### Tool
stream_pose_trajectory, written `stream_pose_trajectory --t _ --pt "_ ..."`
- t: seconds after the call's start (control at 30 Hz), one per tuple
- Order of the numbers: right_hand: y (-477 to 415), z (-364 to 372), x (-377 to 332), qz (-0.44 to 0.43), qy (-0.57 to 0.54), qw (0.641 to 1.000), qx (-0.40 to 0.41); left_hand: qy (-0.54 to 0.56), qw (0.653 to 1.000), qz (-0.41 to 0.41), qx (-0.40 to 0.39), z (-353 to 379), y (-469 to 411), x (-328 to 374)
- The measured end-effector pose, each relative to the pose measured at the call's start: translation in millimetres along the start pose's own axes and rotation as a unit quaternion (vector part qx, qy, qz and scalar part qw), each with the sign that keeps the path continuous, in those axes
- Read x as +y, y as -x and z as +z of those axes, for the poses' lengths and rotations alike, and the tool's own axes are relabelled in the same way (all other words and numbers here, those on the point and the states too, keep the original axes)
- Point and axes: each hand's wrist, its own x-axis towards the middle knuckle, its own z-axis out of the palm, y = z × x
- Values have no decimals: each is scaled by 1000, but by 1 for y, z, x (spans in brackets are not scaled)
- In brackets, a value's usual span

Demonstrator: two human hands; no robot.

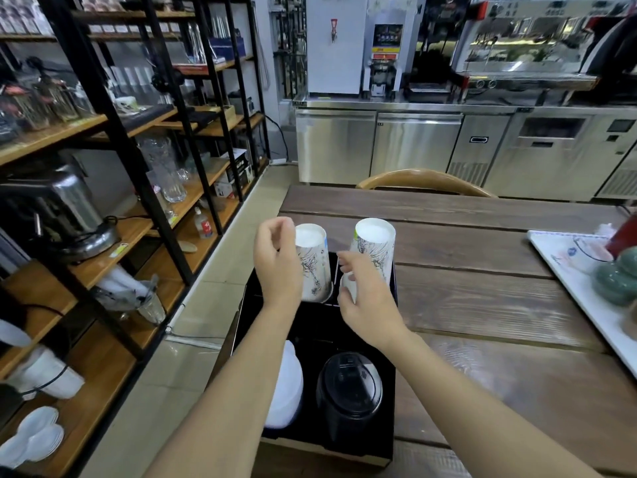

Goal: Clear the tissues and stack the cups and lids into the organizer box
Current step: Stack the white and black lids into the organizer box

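A black organizer box (387,439) sits at the left end of the wooden table. Two white printed paper cup stacks stand upside down in its far compartments. My left hand (277,267) is beside the left cup stack (315,263), fingers loosely curled and touching its side. My right hand (365,298) grips the lower part of the right cup stack (375,248), which tilts slightly. In the near compartments lie a stack of white lids (287,384) and a stack of black lids (350,388).
The wooden table (482,288) stretches to the right, with a white tray (565,267) carrying green ceramic pieces at its right edge. A wooden chair back (425,181) stands behind the table. Shelving full of glassware lines the left; steel counters are at the back.
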Motion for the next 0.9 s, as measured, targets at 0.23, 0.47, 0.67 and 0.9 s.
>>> stream_pose_trajectory --t 0.23,0.47,0.67,0.9 --pt "-33 30 -4 80 -72 991 -84 17 975 -154 -157 -15 -19 -29" --pt "-29 30 -12 84 -184 974 -104 35 961 -165 -219 -18 -15 -37" --pt "-35 26 -9 99 -175 972 -118 31 959 -162 -231 -19 -14 -37" --pt "-2 15 0 79 -60 995 25 -67 995 -58 -44 -33 14 -27"
